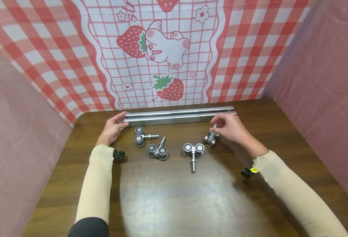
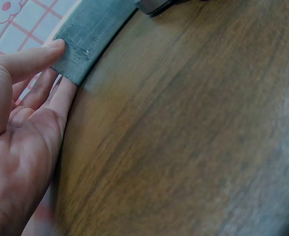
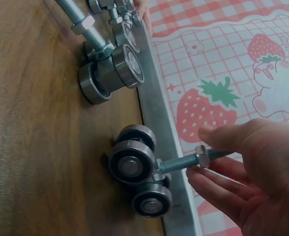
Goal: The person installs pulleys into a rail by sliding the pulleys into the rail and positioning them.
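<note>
Closest in, at 8 o'clock, your pale left sleeve (image 1: 95,184) runs up over the wooden surface (image 1: 162,214), and your right sleeve (image 1: 301,197) answers it from 4! Up at 10, your left hand (image 1: 111,130) has the end of the metal track (image 1: 171,120): thumb against the near face, the other fingers around behind, and that's a pinch. The track itself stretches across 12 o'clock, two bright edges on top, a dark gap between them.

Now over between 1 and 2, and here's your right hand (image 1: 231,126), thumb and fingers pinching the bolt of a roller trolley (image 1: 210,141)! Its wheels hang below your grip, just on your side of the track; whether they touch the surface, hard to tell. A nut (image 3: 202,156) sits right at your fingertips.

Three more wait on the surface. Just off the held one, at its 8 o'clock, lies the near trolley (image 1: 193,149), bolt aimed at 6. Across at 10 come the middle trolley (image 1: 157,152), bolt angled to 1, and beyond it the leftmost trolley (image 1: 139,136), bolt pointing to 3, near your left hand.

Behind everything at 12, strawberry-print cloth (image 1: 168,89); pink curtains (image 1: 11,148) flank you at 9 and 3.
</note>
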Tool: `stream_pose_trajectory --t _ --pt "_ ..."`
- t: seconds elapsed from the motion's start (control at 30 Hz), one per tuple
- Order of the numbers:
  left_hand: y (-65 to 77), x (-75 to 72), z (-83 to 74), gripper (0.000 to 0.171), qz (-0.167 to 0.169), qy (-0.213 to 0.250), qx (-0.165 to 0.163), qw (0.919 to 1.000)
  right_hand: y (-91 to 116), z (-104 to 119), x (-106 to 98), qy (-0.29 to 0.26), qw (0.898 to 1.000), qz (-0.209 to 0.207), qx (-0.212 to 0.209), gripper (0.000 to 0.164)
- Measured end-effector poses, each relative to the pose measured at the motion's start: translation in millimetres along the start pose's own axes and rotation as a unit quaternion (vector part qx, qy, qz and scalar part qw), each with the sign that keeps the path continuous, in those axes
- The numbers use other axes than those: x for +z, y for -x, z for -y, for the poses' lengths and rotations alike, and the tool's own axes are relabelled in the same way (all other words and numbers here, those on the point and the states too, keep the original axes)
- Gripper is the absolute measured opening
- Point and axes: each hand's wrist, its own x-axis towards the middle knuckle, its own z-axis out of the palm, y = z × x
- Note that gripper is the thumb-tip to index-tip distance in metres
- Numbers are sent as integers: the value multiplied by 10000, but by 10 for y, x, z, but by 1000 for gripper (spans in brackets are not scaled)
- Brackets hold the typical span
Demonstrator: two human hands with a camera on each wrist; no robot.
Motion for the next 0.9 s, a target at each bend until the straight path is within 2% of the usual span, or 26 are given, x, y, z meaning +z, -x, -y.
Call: stream_pose_trajectory --t 0.1,0.2,0.33,0.5,0.73,0.9 --pt "-4 8 6 77 -11 -67 19 10000 26 -30 28 -133 9998 -8 114 31" --pt "-3 10 9 77 -30 -119 22 9999 57 -61 76 -301 9994 -99 133 32" --pt "-4 5 11 76 -35 -126 15 9999 80 -93 157 -718 9962 -485 22 26" --pt "-11 9 8 77 -34 -184 43 9998 113 -118 222 -1407 9860 -893 -10 23" --pt "-13 12 13 77 -33 -178 55 9998 177 -189 304 -1545 9812 -1141 194 22" --pt "-2 14 8 75 -51 -161 26 9999 175 -210 361 -1615 9753 -1506 -101 15"
